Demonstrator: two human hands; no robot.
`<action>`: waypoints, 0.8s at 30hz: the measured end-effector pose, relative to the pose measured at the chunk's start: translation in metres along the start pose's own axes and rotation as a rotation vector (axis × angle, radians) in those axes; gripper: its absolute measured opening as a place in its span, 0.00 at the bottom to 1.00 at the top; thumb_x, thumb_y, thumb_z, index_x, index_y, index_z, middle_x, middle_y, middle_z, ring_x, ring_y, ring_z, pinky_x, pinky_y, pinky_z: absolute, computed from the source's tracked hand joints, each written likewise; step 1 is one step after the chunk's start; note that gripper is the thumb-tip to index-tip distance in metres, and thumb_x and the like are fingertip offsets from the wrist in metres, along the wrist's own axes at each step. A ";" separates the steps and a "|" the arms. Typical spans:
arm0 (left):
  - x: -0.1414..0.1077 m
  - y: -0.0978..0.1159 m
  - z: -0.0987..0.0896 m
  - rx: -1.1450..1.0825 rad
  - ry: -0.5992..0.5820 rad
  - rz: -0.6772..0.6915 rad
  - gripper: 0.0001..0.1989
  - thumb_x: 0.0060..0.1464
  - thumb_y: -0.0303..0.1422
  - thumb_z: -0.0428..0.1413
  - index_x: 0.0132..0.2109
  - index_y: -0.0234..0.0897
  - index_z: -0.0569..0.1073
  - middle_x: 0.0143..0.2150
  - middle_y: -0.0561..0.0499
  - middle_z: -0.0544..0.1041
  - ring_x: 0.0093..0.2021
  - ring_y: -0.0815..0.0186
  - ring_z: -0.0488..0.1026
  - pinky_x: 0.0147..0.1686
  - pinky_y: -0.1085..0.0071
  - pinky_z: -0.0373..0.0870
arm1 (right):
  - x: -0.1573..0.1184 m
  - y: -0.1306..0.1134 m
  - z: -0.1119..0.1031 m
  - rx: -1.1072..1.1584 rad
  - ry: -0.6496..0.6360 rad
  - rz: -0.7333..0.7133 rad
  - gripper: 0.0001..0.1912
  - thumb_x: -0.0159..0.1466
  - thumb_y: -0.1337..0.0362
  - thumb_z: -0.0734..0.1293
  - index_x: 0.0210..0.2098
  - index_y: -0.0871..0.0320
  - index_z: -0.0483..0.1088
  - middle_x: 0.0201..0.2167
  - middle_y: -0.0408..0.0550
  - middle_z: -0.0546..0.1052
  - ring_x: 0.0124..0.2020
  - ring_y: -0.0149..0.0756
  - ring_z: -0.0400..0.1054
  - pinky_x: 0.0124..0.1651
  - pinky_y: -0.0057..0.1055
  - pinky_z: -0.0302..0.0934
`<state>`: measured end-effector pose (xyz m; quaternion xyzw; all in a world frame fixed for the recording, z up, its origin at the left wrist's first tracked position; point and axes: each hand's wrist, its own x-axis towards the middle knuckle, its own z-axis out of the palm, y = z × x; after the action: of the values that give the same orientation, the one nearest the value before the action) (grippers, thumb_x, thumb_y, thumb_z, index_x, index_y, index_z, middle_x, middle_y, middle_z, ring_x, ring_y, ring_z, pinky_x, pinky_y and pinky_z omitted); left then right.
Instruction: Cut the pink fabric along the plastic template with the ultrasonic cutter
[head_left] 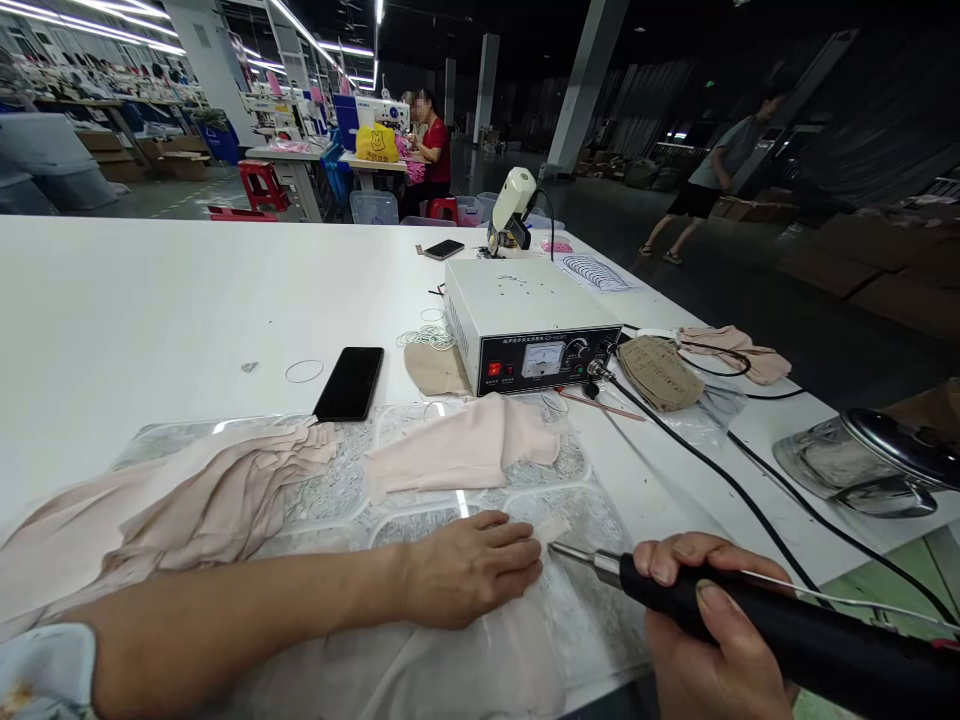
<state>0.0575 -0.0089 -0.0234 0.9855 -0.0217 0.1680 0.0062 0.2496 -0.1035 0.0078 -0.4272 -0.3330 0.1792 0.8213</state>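
As right hand [705,655] holds black tool [825,640], axis crosswise, tip leftward

Head camera: it sits on the head of the person and looks forward and down.
Worktop [187,300]: it is seen from above, at a slant.
Hands: the left hand [476,570] and the right hand [697,660], with the black tool [817,635], are near.
Control box [525,300]: it is farther, front panel toward the camera.
Hall pillar [585,90]: it stands far behind, at the top.
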 end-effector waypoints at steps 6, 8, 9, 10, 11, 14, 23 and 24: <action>0.000 -0.001 0.000 0.012 -0.020 0.009 0.16 0.68 0.26 0.43 0.53 0.26 0.72 0.54 0.39 0.74 0.56 0.56 0.69 0.53 0.63 0.65 | -0.001 0.000 0.003 -0.016 0.004 -0.003 0.07 0.51 0.69 0.65 0.31 0.56 0.66 0.25 0.41 0.69 0.21 0.30 0.63 0.23 0.33 0.64; 0.000 -0.001 0.000 0.013 -0.013 0.007 0.16 0.68 0.26 0.42 0.53 0.26 0.72 0.54 0.40 0.74 0.56 0.56 0.69 0.53 0.63 0.65 | -0.002 0.000 0.004 -0.022 -0.004 -0.009 0.07 0.51 0.69 0.65 0.31 0.56 0.66 0.24 0.40 0.69 0.21 0.30 0.63 0.23 0.33 0.64; 0.000 -0.001 0.000 0.012 -0.011 0.005 0.16 0.68 0.26 0.42 0.53 0.26 0.72 0.54 0.40 0.74 0.56 0.56 0.69 0.53 0.63 0.65 | -0.002 0.000 0.003 -0.026 -0.010 -0.013 0.07 0.51 0.69 0.65 0.31 0.56 0.66 0.24 0.40 0.69 0.21 0.30 0.63 0.24 0.33 0.64; 0.000 -0.001 0.000 0.011 -0.011 0.005 0.16 0.68 0.26 0.42 0.53 0.27 0.72 0.54 0.40 0.74 0.57 0.57 0.69 0.53 0.63 0.65 | -0.002 0.000 0.003 -0.032 -0.018 -0.018 0.06 0.52 0.70 0.65 0.31 0.56 0.66 0.25 0.41 0.69 0.21 0.30 0.63 0.24 0.33 0.64; 0.000 -0.001 0.000 0.009 -0.012 0.005 0.16 0.68 0.26 0.43 0.53 0.27 0.72 0.54 0.40 0.74 0.57 0.57 0.69 0.53 0.63 0.65 | -0.002 0.000 0.002 -0.037 -0.025 -0.020 0.06 0.52 0.70 0.65 0.31 0.56 0.66 0.25 0.41 0.69 0.21 0.30 0.63 0.24 0.33 0.64; 0.000 0.000 0.001 -0.003 0.006 0.000 0.14 0.68 0.26 0.44 0.53 0.27 0.72 0.54 0.39 0.74 0.56 0.57 0.69 0.53 0.63 0.65 | -0.002 0.000 -0.001 -0.044 -0.030 -0.010 0.06 0.52 0.69 0.65 0.30 0.56 0.66 0.25 0.41 0.69 0.21 0.30 0.63 0.24 0.34 0.63; 0.001 -0.001 -0.001 -0.051 0.043 -0.020 0.15 0.70 0.33 0.46 0.52 0.27 0.73 0.55 0.41 0.74 0.58 0.58 0.69 0.55 0.63 0.64 | 0.006 0.002 0.001 -0.027 0.049 -0.019 0.08 0.50 0.68 0.66 0.31 0.56 0.65 0.26 0.39 0.68 0.22 0.30 0.63 0.26 0.35 0.62; 0.000 0.002 -0.003 -0.045 0.036 -0.025 0.15 0.70 0.33 0.46 0.53 0.27 0.72 0.56 0.41 0.74 0.58 0.57 0.68 0.56 0.62 0.64 | 0.007 0.002 0.002 -0.030 0.041 -0.018 0.08 0.51 0.68 0.66 0.31 0.56 0.65 0.26 0.39 0.68 0.22 0.30 0.63 0.26 0.35 0.62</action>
<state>0.0567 -0.0108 -0.0200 0.9822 -0.0130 0.1850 0.0309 0.2529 -0.0972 0.0093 -0.4399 -0.3225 0.1578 0.8232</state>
